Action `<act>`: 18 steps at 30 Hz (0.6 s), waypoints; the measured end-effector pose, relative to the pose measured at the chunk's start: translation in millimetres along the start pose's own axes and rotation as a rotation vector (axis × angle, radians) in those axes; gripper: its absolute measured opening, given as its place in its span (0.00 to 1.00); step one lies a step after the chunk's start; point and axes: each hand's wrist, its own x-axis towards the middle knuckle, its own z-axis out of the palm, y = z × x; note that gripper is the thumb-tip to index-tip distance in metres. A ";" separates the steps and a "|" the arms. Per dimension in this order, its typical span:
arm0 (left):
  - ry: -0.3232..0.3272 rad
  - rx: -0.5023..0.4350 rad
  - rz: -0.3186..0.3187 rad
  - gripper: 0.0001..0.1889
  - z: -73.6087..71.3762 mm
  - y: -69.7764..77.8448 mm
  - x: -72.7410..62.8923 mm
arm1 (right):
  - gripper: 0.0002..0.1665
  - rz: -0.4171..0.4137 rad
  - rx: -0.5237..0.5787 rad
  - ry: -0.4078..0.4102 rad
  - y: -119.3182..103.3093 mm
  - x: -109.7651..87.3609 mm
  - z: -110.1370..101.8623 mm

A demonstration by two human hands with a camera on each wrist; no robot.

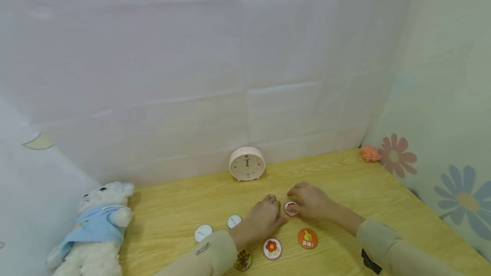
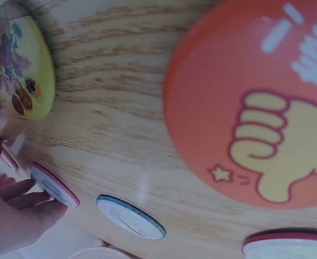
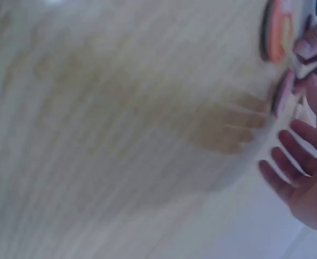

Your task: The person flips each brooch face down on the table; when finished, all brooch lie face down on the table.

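Observation:
In the head view my left hand [image 1: 264, 216] reaches forward over the table, thumb spread from its fingers. The left wrist view shows that hand's fingers [image 2: 32, 202] at the edge of a pale-faced, pink-rimmed button badge [image 2: 53, 186], hidden under the hand from above. Beside it, my right hand [image 1: 312, 201] has its thumb over a round badge with a red flower [image 1: 291, 208]. The right wrist view shows its other fingers [image 3: 288, 162] loosely spread, apart from the badge. Nearest in front lie another red-flower badge [image 1: 272, 248] and an orange thumbs-up badge [image 1: 307, 238].
Two white-backed badges [image 1: 203, 233] lie left of my left hand. A sunflower badge [image 1: 243, 260] sits partly behind the left sleeve; the left wrist view has a further orange badge [image 2: 245, 108]. A clock [image 1: 247, 164], plush toy [image 1: 96, 229] and orange yarn bundle [image 1: 370, 154] stand around.

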 end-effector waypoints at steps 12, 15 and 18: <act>-0.013 -0.005 -0.016 0.29 -2.7 4.3 -0.2 | 0.20 -0.013 0.146 -0.139 8.9 -6.1 -11.3; 0.012 -0.006 -0.003 0.27 -1.9 4.5 0.4 | 0.19 -0.044 0.145 -0.115 6.8 -3.0 -6.4; 0.031 0.010 0.006 0.27 -1.3 5.0 1.3 | 0.19 -0.063 0.130 -0.100 4.7 -0.4 -4.1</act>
